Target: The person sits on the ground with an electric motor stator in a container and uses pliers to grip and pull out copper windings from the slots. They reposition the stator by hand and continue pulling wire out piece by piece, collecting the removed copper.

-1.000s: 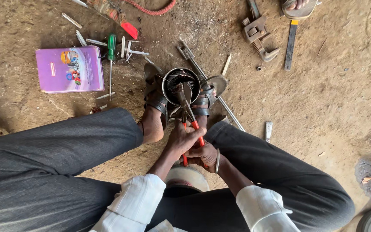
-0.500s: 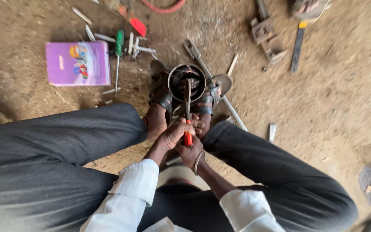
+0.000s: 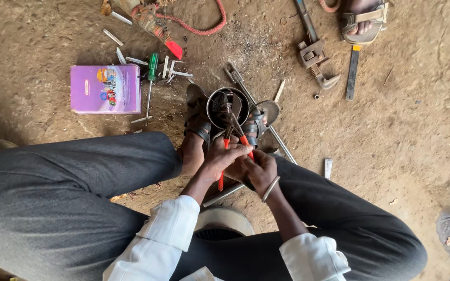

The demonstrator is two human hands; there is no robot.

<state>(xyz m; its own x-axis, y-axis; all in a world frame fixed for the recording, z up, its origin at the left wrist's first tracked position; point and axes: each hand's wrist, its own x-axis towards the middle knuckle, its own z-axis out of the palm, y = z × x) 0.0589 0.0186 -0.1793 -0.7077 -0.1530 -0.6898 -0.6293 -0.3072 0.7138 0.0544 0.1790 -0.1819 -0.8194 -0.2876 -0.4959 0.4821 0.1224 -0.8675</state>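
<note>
Orange-handled pliers [image 3: 234, 136] are grasped by both hands, left hand [image 3: 221, 158] and right hand [image 3: 259, 170] clenched on the handles, tips poked into a metal cylinder [image 3: 218, 110] pinned between sandalled feet on the dirt floor [image 3: 402, 130]

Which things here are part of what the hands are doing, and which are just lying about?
In use:
left hand
right hand
red-handled pliers
round metal cylinder held between the feet

Lying about:
purple box
green screwdriver
pipe wrench
red rope
</note>
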